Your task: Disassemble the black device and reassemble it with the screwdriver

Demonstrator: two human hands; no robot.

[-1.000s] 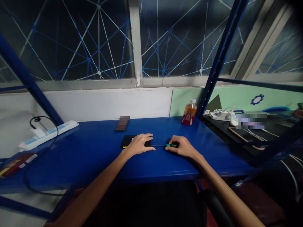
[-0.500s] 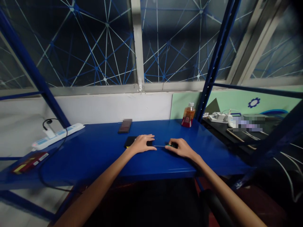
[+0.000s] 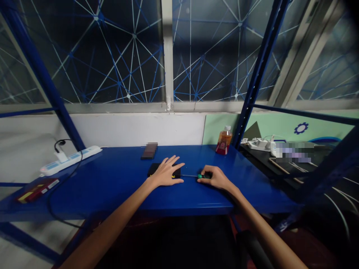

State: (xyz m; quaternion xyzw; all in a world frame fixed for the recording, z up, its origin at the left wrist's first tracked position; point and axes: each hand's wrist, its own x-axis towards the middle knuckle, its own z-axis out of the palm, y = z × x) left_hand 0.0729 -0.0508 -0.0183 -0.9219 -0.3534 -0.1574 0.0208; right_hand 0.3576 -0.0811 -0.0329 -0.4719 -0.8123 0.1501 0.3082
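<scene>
My left hand (image 3: 166, 173) lies over a flat black box (image 3: 155, 169) with yellow marks along its near edge. Its fingers are spread, and the palm hides much of the box. To the right, my right hand (image 3: 218, 177) pinches the handle of a screwdriver (image 3: 200, 176) with a green collar. The thin metal shaft points left and its end is at the right side of the box; whether it touches cannot be made out. Both hands are low over the blue table (image 3: 120, 192).
Behind the hands lies a dark, pixelated slab (image 3: 149, 151). A bottle of amber-red drink (image 3: 224, 140) stands at the back right. On the left are a white power strip (image 3: 71, 160) with a black cable and a dark red box (image 3: 38, 189). Blue posts (image 3: 259, 63) rise at the sides.
The left hand's fingers have spread wider over the black box. The right hand has shifted slightly, showing more of the screwdriver's green collar. The whole view has moved a little.
</scene>
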